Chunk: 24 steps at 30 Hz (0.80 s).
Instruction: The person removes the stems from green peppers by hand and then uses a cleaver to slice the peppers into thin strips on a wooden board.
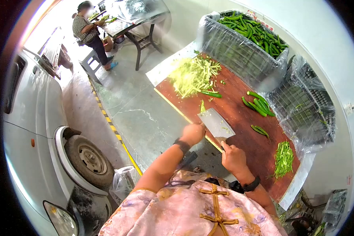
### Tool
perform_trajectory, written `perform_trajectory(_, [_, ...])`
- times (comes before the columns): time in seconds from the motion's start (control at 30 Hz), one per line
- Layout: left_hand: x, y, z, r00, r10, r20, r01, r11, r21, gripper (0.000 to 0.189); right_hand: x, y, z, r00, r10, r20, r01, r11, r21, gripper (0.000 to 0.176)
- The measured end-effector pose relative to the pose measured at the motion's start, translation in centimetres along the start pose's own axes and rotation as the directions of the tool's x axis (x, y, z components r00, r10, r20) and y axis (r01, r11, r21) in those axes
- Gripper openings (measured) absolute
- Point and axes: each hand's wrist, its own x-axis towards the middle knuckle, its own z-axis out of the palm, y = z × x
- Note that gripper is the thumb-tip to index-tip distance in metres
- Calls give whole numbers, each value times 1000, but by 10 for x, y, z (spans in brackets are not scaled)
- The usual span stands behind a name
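Note:
My right hand (235, 158) is wrapped round the handle of a cleaver (216, 122). Its broad blade lies flat over the reddish-brown board (240, 129), with small green bits stuck to it. My left hand (192, 134) is curled closed at the board's near edge, close to the blade; whatever its fingers hold is hidden. Beyond the blade's tip is a cut piece of green pepper (202, 106). A pale heap of shredded pepper (194, 74) lies at the far left, a whole green pepper (211, 94) beside it. Several green peppers (259, 104) rest to the right.
A plastic-lined crate of green peppers (244, 51) stands behind the board, next to another lined crate (303, 102). Shredded greens (283, 159) lie at the board's right end. A parked van (39, 129) is on the left. Another person (91, 31) works at a far table (129, 23).

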Motion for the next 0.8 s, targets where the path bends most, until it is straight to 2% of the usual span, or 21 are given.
perform_trajectory(0.17, [0,2,-8,997,-71,10,72,996,-52,20,20,-2,10,1000,-6,1,6,1000,5,38])
perform_trajectory(0.3, [3,-3,-4,998,-40,-45,37,996,-79,21,15,0,5,999,-12,42,11,1000,26,38])
perform_trajectory(0.37, [2,-4,-3,999,-30,32,29,999,14,23,7,-4,-3,999,7,49,-7,1000,7,37])
perform_trajectory(0.5, [4,-4,3,998,-59,-32,57,997,-47,22,24,-1,9,1000,-14,-18,14,1000,16,38])
perform_trajectory(0.8, [4,-5,0,997,-71,18,71,997,-32,24,18,3,18,1000,-10,-12,10,999,42,35])
